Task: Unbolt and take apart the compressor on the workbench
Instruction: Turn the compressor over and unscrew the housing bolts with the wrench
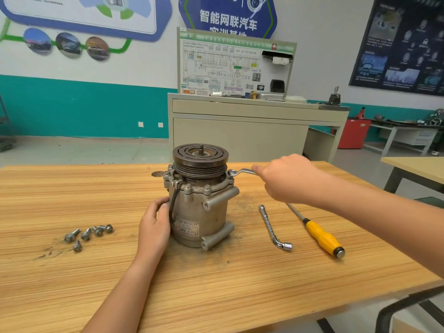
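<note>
The grey metal compressor (200,207) stands upright on the wooden workbench (216,284), its dark grooved pulley (200,156) on top. My left hand (155,224) grips the compressor's left side, fingers curled against the body by a black cable. My right hand (287,177) holds the handle of a ring wrench (241,172); the wrench's ring end sits over a bolt on the right rim of the flange. Several more bolts stand around the flange.
Several loose bolts (87,234) lie on the bench to the left. An L-shaped socket wrench (274,228) and a yellow-handled screwdriver (320,236) lie to the right. A small round disc (157,174) lies behind the compressor. A cabinet with a wiring board (240,111) stands beyond.
</note>
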`<control>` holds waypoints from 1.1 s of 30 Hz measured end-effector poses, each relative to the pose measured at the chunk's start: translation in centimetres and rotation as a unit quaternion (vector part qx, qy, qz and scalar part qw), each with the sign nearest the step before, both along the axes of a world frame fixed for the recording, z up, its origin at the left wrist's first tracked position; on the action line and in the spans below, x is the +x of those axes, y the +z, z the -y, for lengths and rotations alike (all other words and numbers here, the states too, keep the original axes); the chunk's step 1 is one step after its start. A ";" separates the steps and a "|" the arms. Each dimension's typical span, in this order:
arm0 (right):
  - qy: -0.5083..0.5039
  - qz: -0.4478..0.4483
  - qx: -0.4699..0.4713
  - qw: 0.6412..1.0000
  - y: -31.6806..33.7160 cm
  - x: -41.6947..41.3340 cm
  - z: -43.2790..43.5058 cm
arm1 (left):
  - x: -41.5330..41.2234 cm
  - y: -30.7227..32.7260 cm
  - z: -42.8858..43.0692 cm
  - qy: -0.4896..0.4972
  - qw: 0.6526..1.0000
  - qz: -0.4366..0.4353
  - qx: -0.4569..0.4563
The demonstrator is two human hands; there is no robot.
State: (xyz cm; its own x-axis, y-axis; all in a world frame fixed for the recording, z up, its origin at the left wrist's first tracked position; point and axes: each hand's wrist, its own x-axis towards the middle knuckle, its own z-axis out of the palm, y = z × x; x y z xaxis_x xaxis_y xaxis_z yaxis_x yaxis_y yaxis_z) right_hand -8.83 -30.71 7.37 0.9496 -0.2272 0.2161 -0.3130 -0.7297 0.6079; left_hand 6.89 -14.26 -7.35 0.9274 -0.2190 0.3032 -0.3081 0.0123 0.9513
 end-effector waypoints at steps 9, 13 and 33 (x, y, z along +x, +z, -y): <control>0.120 0.092 0.038 0.988 -1.8 7.8 4.3 | 0.1 -0.1 0.2 0.001 1.000 0.006 -0.013; 0.167 0.135 0.068 0.974 -2.5 9.4 4.7 | 0.0 0.1 0.1 -0.003 1.000 0.011 -0.013; -0.037 0.080 0.125 0.988 -1.0 -0.6 -2.0 | 0.0 0.0 0.0 -0.003 1.000 0.012 -0.004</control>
